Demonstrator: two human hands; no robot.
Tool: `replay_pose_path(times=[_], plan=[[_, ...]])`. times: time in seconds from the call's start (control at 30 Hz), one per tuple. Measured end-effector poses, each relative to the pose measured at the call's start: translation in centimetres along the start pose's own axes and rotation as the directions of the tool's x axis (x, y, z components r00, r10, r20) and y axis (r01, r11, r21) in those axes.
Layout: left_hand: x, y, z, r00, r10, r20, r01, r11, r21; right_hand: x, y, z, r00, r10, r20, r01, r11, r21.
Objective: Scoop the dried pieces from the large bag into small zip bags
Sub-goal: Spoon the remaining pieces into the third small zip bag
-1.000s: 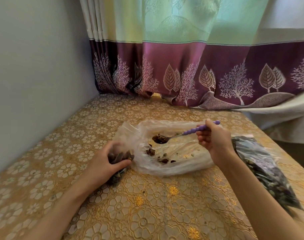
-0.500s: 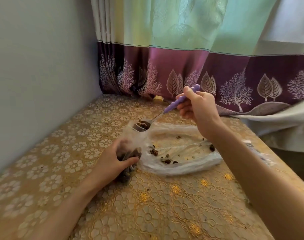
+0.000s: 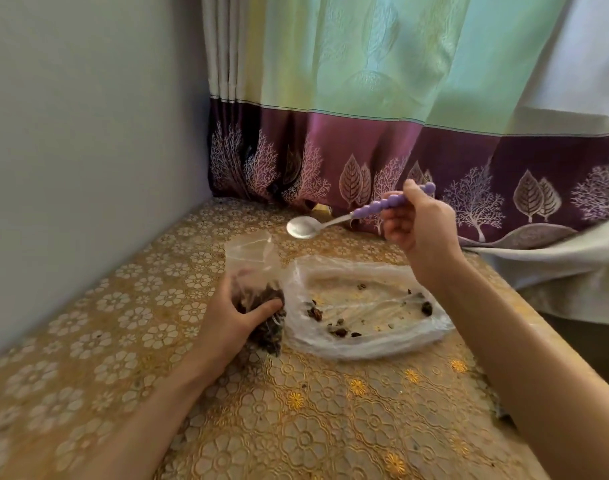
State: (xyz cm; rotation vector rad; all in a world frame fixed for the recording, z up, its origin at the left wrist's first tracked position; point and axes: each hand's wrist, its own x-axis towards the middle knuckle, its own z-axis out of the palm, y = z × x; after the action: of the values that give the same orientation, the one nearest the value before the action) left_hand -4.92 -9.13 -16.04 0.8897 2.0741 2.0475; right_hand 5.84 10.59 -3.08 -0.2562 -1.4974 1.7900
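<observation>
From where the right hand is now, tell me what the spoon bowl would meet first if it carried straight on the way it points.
The right hand holds the spoon pointing left, above the small zip bag. Going straight on, it likely passes over the bag's open top and meets the wall first, though depth is unclear.

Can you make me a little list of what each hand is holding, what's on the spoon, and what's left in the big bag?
left hand: grips the small zip bag, partly filled with dark dried pieces
right hand: holds the purple-handled spoon
spoon bowl: empty, raised above the table
large bag: lies open, only a few dried pieces left
</observation>
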Motion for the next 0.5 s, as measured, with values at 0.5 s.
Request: replay_pose_path(times=[0.5], plan=[[-0.1, -1.1, 0.1, 0.995, 0.079, 0.057, -0.087, 0.982, 0.166, -1.5, 4.5, -9.4, 0.969, -0.13, -0.21, -0.03, 0.782, -0.622]])
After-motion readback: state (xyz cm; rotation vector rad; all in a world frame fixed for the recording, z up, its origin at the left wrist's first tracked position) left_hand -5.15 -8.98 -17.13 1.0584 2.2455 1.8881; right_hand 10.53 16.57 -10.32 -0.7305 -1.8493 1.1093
